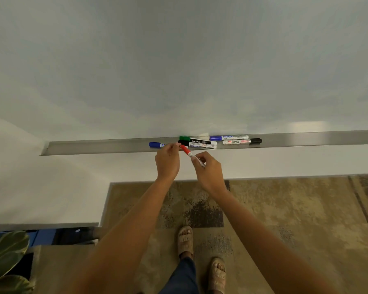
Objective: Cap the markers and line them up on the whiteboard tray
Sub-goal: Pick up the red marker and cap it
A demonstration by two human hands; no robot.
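We face whiteboard (179, 71), carpet (285, 209) underfoot | tray (94, 146) left end bare | left hand (167, 161), right hand (209, 170) pinch red marker (188, 152)

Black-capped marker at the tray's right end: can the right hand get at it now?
Probably not yet: the right hand is holding the red marker. The black-capped marker lies uncovered on the tray.
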